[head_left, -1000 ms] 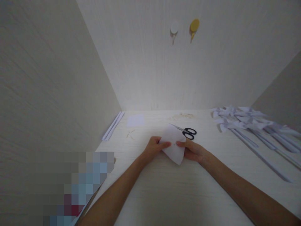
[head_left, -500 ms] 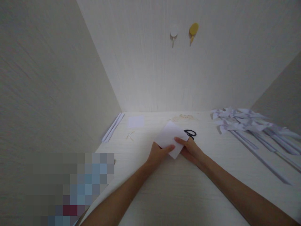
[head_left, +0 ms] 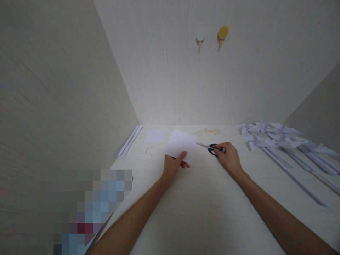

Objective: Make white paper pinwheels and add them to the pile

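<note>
Pale wood-grain walls box in a light tabletop (head_left: pixel 202 212), with a white hook (head_left: pixel 200 36) and a yellow hook (head_left: pixel 222 33) stuck high on the back wall. Left hand (head_left: pixel 174 164) grips a white paper sheet (head_left: pixel 181 145) by its near edge, thumb on top, the sheet lifted and tilted off the tabletop. Right hand (head_left: pixel 228 158) is over at the black-handled scissors (head_left: pixel 212 148), fingers curled onto the handles while the scissors lie flat, blades pointing left toward the sheet and stopping just beside its right edge. Over on the right, a heap of white paper pinwheels (head_left: pixel 276 138) on long sticks. Far left, a bundle of white strips (head_left: pixel 129 141) along the wall, a small paper square (head_left: pixel 154 135) near it, and a few scraps (head_left: pixel 149 151) just in front.
</note>
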A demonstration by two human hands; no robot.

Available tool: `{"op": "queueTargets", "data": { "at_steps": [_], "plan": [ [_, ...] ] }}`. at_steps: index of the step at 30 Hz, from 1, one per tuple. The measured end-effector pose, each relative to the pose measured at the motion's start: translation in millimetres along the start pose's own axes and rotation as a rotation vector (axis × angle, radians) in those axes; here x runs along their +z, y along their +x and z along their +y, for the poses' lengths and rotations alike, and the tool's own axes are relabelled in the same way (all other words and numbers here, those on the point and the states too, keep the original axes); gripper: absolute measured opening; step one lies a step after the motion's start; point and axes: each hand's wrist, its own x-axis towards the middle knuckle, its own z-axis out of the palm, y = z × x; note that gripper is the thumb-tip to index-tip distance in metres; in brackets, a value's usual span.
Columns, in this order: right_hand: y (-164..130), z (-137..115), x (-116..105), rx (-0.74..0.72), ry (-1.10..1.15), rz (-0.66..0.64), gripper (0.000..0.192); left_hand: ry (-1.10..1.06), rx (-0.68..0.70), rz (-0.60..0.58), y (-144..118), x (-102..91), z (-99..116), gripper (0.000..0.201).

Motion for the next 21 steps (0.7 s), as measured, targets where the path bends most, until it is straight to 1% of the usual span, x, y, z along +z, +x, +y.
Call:
{"op": "queueTargets", "data": {
  "at_steps": [2, 5, 10, 14, 16, 18, 21],
  "plan": [
    [-1, 1, 3, 0.007, -0.02, -0.069, 0.02, -0.009, -0.022, 0.0, -2, 0.1, 1, 0.025],
    [-1, 3, 2, 0.012, -0.055, -0.126, 0.022, -0.013, -0.045, 0.023, -2, 0.1, 2, 0.026],
    [0, 1, -5, -0.019, -0.139, -0.23, 0.017, -0.061, -0.049, 0.057, 1, 0.0, 1, 0.024],
    [-6, -7, -8, -0.019, -0.257, -0.266, 0.019, -0.097, -0.025, 0.084, 5, -1.9, -3, 0.023],
    [-9, -9, -8, -0.006, -0.271, -0.268, 0.021, -0.092, -0.03, 0.092, 8, -3.2, -4, 0.025],
    [-11, -10, -8, 0.024, -0.216, -0.261, 0.022, -0.105, -0.036, 0.106, 11, -3.9, -5, 0.026],
    [-12, -13, -7, 0.09, 0.03, -0.226, 0.021, -0.138, -0.03, 0.141, 14, -2.4, -6, 0.025]
  ]
}}
